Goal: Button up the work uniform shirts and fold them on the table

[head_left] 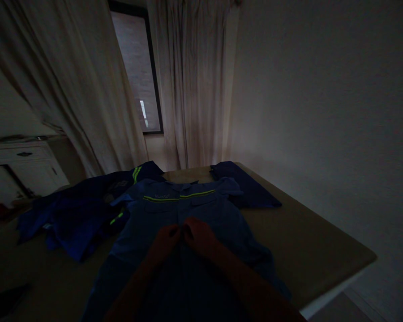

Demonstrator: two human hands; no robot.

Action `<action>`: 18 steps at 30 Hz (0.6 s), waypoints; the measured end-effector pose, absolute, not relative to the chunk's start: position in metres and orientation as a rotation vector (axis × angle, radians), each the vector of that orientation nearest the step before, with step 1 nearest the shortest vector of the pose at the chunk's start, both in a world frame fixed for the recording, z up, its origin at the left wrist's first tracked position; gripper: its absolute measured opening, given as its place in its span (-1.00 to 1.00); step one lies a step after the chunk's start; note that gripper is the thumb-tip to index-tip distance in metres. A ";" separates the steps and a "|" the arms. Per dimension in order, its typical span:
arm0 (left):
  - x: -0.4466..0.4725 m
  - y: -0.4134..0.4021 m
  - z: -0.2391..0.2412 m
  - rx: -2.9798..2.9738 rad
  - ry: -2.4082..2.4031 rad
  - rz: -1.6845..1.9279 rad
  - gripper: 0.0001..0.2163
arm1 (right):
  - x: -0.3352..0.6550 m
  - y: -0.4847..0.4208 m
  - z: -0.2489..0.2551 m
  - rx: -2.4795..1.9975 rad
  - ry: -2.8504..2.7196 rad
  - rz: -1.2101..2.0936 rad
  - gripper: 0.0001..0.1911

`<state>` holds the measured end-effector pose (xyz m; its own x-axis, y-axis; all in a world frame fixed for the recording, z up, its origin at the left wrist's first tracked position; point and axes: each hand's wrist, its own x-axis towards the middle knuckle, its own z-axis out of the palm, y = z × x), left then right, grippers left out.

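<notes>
A blue work shirt (161,219) with a yellow-green stripe across the chest is spread out front side up, its collar pointing away from me. My left hand (167,239) and my right hand (199,235) meet at the shirt's middle front, below the chest pockets. Both have fingers pinched together on the front edge, thumbs and fingertips almost touching each other. Whether a button or only cloth lies between the fingertips is too dark to make out. The lower part of the shirt is partly covered by my forearms.
Crumpled dark blue clothes (77,219) with bright green stripes lie at the left of the tan bed-like surface (309,241). A dark blue folded garment (251,185) lies at the back right. A dark flat object (6,299) is at the lower left. Curtains (201,89) and a wall border the surface.
</notes>
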<state>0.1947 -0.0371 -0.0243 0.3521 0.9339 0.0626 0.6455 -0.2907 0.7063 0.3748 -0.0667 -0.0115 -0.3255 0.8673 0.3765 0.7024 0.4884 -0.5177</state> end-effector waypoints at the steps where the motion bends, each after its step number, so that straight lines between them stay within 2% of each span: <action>1: 0.195 -0.038 -0.023 2.048 1.361 0.658 -0.68 | 0.375 -0.067 -0.010 -1.307 -2.091 0.369 -0.92; 6: 0.195 -0.043 -0.016 2.083 1.297 0.657 -0.72 | 0.376 -0.066 -0.003 -1.391 -1.926 0.597 -0.91; 13: 0.198 -0.056 -0.007 2.284 1.459 0.549 -0.87 | 0.378 -0.050 -0.015 -1.474 -1.685 1.040 -0.86; 18: 0.197 -0.058 -0.007 2.381 1.430 0.679 -0.76 | 0.380 -0.046 -0.018 -1.413 -1.566 1.237 -0.82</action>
<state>0.1966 -0.0577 -0.0070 0.3993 0.8825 0.2483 0.7501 -0.4702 0.4649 0.3801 -0.0460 -0.0180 -0.1770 0.9786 -0.1053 0.3294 -0.0419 -0.9433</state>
